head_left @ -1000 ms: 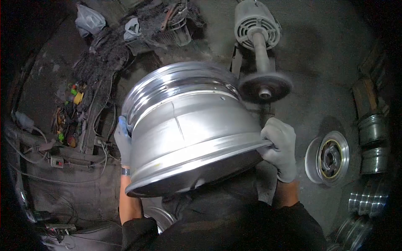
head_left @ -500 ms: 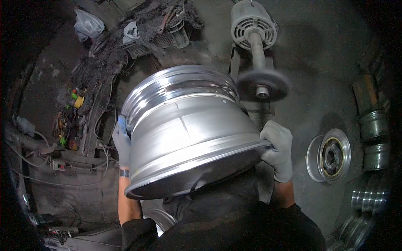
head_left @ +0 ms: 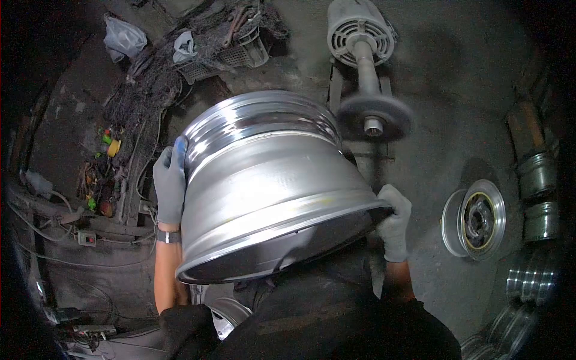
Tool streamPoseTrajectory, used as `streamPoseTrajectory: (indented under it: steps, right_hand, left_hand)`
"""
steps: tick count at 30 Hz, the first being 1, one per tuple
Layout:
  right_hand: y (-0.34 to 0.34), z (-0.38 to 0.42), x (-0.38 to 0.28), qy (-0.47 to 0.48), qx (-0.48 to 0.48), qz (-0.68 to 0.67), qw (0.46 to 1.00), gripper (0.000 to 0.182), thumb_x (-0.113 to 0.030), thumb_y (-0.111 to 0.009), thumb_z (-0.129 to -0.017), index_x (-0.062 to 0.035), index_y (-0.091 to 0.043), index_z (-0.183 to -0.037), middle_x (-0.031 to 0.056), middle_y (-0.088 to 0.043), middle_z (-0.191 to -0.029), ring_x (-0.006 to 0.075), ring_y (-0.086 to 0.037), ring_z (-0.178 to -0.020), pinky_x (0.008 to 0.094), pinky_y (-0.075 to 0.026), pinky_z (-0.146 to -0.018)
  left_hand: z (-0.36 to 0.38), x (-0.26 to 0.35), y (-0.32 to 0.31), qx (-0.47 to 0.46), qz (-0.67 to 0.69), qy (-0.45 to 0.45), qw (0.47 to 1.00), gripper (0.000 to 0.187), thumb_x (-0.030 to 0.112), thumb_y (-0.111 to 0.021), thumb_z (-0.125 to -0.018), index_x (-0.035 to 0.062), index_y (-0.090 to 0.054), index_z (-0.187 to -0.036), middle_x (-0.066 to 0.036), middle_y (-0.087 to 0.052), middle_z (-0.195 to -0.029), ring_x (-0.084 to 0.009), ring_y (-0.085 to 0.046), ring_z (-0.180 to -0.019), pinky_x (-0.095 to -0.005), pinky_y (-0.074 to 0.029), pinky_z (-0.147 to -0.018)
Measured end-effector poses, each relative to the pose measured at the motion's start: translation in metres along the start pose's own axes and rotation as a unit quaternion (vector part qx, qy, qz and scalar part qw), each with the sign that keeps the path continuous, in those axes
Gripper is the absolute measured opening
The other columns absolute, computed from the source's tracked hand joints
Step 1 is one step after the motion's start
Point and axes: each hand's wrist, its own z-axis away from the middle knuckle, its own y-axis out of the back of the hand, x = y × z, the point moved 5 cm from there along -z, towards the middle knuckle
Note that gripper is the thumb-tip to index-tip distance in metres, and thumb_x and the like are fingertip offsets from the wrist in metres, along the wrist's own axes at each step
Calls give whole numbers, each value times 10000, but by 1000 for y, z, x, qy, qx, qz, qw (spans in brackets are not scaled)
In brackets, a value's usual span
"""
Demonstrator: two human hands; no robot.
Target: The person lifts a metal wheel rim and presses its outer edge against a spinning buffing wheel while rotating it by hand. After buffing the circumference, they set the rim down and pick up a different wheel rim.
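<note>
A large silver wheel rim (head_left: 264,186) is held up in front of me, tilted, its polished lip at the far end and its dark open side facing my body. My left hand (head_left: 170,183), in a grey glove with bluish fingertips, presses against the rim's left side near the polished part. At the lower right, my gloved right hand (head_left: 395,221) grips the rim's near edge, with some fingers hidden behind it. Just beyond the rim's far right side, a dark buffing wheel (head_left: 390,117) looks blurred on its shaft.
The buffing wheel's motor (head_left: 361,33) stands at the top. Another wheel rim (head_left: 483,219) lies on the floor at right, with several more stacked along the right edge (head_left: 538,171). A plastic basket (head_left: 240,57) under dark fibres, a white bag (head_left: 125,39) and a switch box (head_left: 87,238) are at left.
The wheel rim has turned about its axis; the dark line and small hole on its barrel are out of sight. My left hand has shifted up along its side. My right hand keeps its edge grip.
</note>
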Motion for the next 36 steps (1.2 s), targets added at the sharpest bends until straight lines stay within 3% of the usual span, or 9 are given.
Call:
streamPoseTrajectory:
  steps: [4,6,11,13,17,19,22,32,36]
  right_hand:
    - [2,-15,-12,-11,-12,27,1000,256,-56,-759,-763,-19,-507,-733,72,-465,-673,216,-481,-586,348,-370,-560]
    - [-3,-48,-47,80,-159,112,978,251,-98,-758,-646,-75,-565,-806,112,-530,-733,321,-594,-641,405,-460,-573]
    - [-54,-101,-167,267,-249,204,908,313,-188,-814,-647,-90,-550,-785,88,-507,-720,282,-587,-644,432,-435,-563]
    - [-54,-99,-166,263,-267,212,903,311,-195,-809,-639,-106,-584,-836,84,-566,-798,286,-633,-714,440,-497,-618]
    - [-53,-97,-160,243,-297,223,896,318,-196,-803,-641,-120,-616,-886,78,-624,-875,293,-679,-790,451,-562,-686]
    - [-54,-95,-157,243,-294,217,898,320,-203,-801,-639,-121,-616,-887,78,-621,-871,296,-675,-784,452,-559,-680]
    - [-51,-97,-155,240,-293,216,900,330,-222,-798,-632,-119,-614,-885,79,-606,-857,305,-664,-769,456,-549,-667]
    - [-25,-82,-115,180,-223,208,935,337,-235,-801,-626,-100,-556,-813,98,-521,-757,347,-601,-707,484,-470,-591]
    - [-19,-74,-95,163,-177,179,954,324,-214,-805,-663,-95,-523,-769,101,-494,-721,352,-577,-668,480,-438,-565]
  left_hand:
    - [0,2,-1,-3,-16,10,1000,498,378,-619,-1090,36,-568,-731,70,-403,-721,-58,-326,-693,-281,-275,-593]
    - [1,0,1,5,-15,3,1000,499,380,-620,-1088,33,-566,-734,69,-395,-718,-58,-318,-694,-278,-269,-593]
    - [11,-6,6,2,-8,10,1000,451,370,-600,-1097,14,-612,-820,39,-495,-742,-73,-418,-709,-284,-372,-642]
    - [21,-9,11,75,5,-108,991,398,366,-562,-1109,3,-684,-1003,-40,-660,-914,-110,-585,-831,-309,-484,-790]
    - [61,-83,23,96,14,-78,992,437,400,-503,-1130,10,-683,-1210,-117,-706,-1155,-152,-670,-1008,-346,-517,-936]
    - [88,-192,0,75,434,280,853,506,451,-441,-1145,18,-640,-1314,-115,-695,-1195,-162,-680,-1010,-332,-534,-920]
    - [81,-165,-8,139,394,316,852,518,467,-384,-1157,38,-610,-1341,-93,-702,-1149,-162,-680,-968,-326,-556,-865]
    - [56,-120,2,50,292,207,933,465,419,-384,-1167,42,-626,-1290,-11,-657,-920,-117,-588,-765,-325,-508,-690]
    - [43,-99,13,59,181,145,971,404,403,-471,-1140,37,-602,-1030,6,-587,-823,-105,-497,-718,-316,-429,-651]
